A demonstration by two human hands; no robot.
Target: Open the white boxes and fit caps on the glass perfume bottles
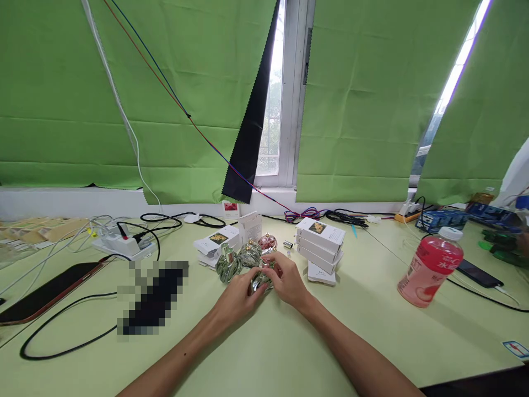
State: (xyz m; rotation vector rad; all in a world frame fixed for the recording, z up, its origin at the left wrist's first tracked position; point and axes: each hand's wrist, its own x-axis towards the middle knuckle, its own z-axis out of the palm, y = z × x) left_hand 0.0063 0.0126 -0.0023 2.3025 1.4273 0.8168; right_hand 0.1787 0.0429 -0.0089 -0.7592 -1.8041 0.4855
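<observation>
Both my hands meet at the middle of the pale green table. My left hand (237,298) and my right hand (286,281) are closed together on one small glass perfume bottle (261,280). Just behind them stand more small glass bottles (235,260), one of them pinkish (268,242). To the right of my hands is a stack of small white boxes (320,241), and to the left lie more white boxes (215,242). One open white box (250,226) stands upright behind the bottles.
A pink drink bottle (432,266) stands at right near a black phone (479,273). A tablet (45,292), a white power strip (122,242) and black cables (61,336) lie at left. Green curtains (165,99) cover the window behind.
</observation>
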